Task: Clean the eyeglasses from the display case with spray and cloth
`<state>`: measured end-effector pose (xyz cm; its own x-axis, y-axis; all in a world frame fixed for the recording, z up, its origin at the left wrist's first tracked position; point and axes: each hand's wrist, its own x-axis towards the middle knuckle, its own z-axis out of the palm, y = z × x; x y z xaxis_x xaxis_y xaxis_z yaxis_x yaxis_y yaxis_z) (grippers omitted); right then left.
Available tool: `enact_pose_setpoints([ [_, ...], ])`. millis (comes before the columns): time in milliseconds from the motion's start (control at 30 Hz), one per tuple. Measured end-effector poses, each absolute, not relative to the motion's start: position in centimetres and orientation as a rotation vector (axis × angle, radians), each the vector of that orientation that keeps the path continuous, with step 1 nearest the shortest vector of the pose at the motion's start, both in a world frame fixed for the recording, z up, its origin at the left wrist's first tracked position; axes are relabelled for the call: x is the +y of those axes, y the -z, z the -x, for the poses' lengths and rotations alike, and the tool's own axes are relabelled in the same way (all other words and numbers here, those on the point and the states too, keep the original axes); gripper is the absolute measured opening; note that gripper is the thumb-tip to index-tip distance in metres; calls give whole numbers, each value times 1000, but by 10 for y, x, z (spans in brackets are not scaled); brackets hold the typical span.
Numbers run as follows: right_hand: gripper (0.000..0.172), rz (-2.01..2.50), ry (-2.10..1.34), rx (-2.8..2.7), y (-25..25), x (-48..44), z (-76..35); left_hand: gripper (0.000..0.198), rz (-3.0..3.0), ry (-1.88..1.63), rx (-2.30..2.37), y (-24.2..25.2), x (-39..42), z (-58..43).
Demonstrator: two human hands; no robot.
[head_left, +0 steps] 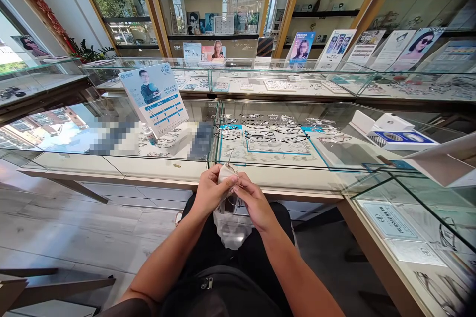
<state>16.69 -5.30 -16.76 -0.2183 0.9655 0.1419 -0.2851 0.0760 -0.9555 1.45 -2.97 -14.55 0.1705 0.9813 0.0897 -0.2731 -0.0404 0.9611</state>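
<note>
Both my hands meet above my lap, just before the edge of the glass counter. My left hand (208,190) is closed on a small cream cloth (226,173), its thumb pressed across it. My right hand (253,198) pinches beside the cloth, at what looks like a thin-framed pair of eyeglasses (229,156). A slim temple sticks up beyond the cloth, and a thin curved part shows below the fingers. The lenses and most of the frame are hidden by the cloth and fingers.
Under the glass counter (182,166) lie several eyeglasses (273,133). On top stand a poster card (158,99), a small bottle (148,133) and an opened white box (394,131). Another display case (416,208) borders my right side. Shelves rise behind.
</note>
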Motion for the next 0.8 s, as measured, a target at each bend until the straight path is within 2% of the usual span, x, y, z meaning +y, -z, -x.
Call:
enact_pose_setpoints([
  [233, 31, 773, -1409, -1269, 168, -57, -170, 54, -1261, -1310, 957, 147, -28, -20],
  [333, 31, 797, -1381, -1297, 166, -59, -177, 57, -1400, -1203, 899, 143, -23, -7],
  [533, 28, 814, -1378, -1272, 165, -61, -182, 47, -1436, -960, 759, 137, -21, 11],
  [800, 36, 839, -1357, -1340, 163, -61, -166, 55, -1383, -1247, 942, 156, -30, -11],
])
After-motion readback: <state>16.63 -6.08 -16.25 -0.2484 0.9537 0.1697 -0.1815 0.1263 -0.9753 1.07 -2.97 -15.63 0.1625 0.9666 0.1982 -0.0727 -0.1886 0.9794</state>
